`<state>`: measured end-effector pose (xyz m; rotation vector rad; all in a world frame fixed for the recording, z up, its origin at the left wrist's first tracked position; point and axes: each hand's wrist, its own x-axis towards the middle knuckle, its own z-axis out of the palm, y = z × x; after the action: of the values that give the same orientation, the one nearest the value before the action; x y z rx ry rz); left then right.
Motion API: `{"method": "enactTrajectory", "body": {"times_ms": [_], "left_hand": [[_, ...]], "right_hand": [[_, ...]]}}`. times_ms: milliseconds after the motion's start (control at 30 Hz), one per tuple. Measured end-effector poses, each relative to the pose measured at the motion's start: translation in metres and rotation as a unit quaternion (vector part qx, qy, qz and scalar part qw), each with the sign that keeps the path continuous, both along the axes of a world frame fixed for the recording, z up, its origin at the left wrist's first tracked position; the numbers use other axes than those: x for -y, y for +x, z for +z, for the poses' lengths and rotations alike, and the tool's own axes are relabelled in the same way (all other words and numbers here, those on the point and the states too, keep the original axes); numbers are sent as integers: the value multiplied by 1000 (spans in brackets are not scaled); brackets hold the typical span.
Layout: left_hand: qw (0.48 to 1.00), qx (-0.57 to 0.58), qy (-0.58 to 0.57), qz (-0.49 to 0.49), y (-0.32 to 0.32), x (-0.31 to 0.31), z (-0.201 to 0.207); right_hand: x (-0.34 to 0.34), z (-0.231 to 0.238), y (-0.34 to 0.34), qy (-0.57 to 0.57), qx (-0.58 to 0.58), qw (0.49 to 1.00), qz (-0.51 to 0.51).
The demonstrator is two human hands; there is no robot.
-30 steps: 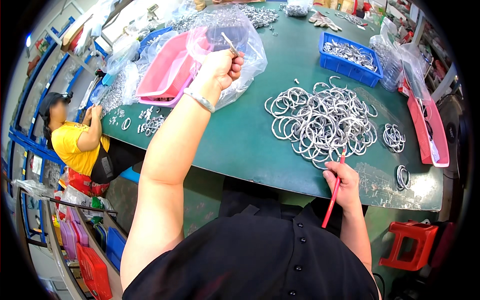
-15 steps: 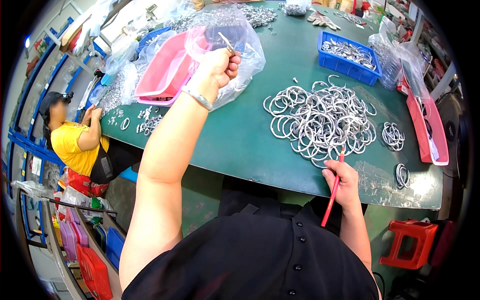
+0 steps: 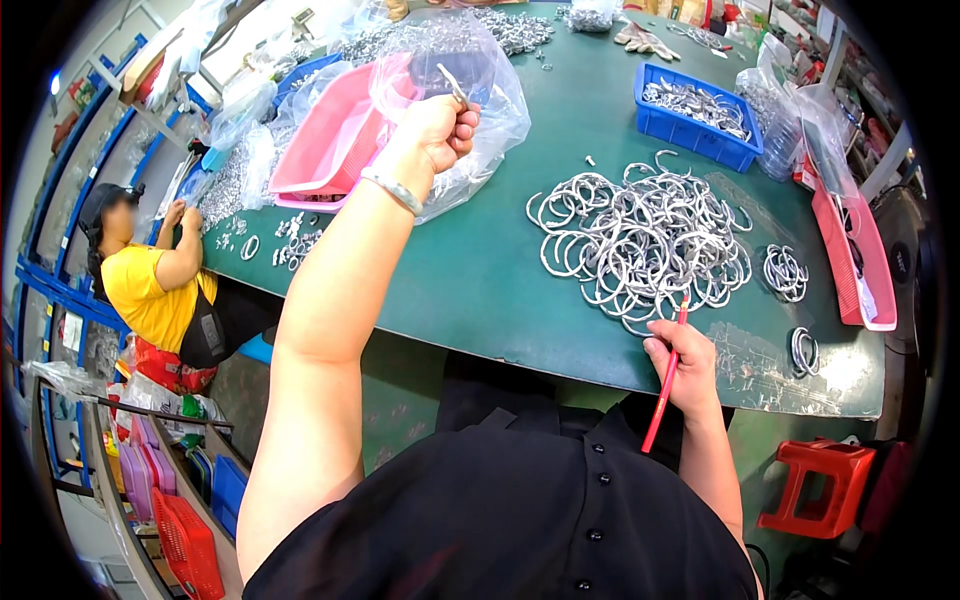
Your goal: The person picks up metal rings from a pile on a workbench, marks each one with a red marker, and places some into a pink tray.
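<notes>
My left hand [image 3: 440, 130] is raised over the table, its fingers closed around a silvery metal ring [image 3: 453, 84] whose upper end sticks out; the rest is hidden by the fingers. Behind it are a clear plastic bag [image 3: 500, 110] and a pink basket [image 3: 325, 135]. My right hand [image 3: 686, 365] is at the table's near edge, gripping a slim red pencil [image 3: 664, 400] that slants upward. The pencil's upper end reaches the front of a heap of silvery open metal rings [image 3: 640, 235].
A blue bin [image 3: 698, 110] of metal pieces stands behind the heap. Smaller ring bundles [image 3: 786, 273] lie right of it, beside a pink tray [image 3: 850, 250]. Gloves [image 3: 645, 40] lie at the back. At left, a person in yellow [image 3: 150, 290] works; a red stool [image 3: 820, 485] stands right.
My hands and what they hold have hardly moved. The person at left has shifted their hands and arm slightly.
</notes>
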<state>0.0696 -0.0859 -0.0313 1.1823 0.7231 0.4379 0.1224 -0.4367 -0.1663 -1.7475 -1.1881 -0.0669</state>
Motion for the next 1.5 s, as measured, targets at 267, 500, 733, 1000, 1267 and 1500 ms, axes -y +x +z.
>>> {"method": "enactTrajectory", "body": {"times_ms": [267, 500, 733, 1000, 1267, 1500], "left_hand": [[1000, -1, 4, -2, 0, -2, 0], [1000, -4, 10, 7, 4, -13, -1], [980, -28, 174, 96, 4, -17, -5], [967, 36, 223, 117, -3, -5, -1], [845, 65, 526, -64, -7, 52, -39], [734, -191, 571, -315, 13, 84, -84]], "right_hand": [[-1, 0, 0, -3, 3, 1000, 1], [3, -1, 0, 0, 0, 1000, -3], [0, -2, 2, -3, -5, 1000, -5], [0, -3, 2, 6, -7, 1000, 7], [0, -4, 3, 18, -4, 1000, 7], [0, -3, 2, 16, -1, 1000, 4]]}}
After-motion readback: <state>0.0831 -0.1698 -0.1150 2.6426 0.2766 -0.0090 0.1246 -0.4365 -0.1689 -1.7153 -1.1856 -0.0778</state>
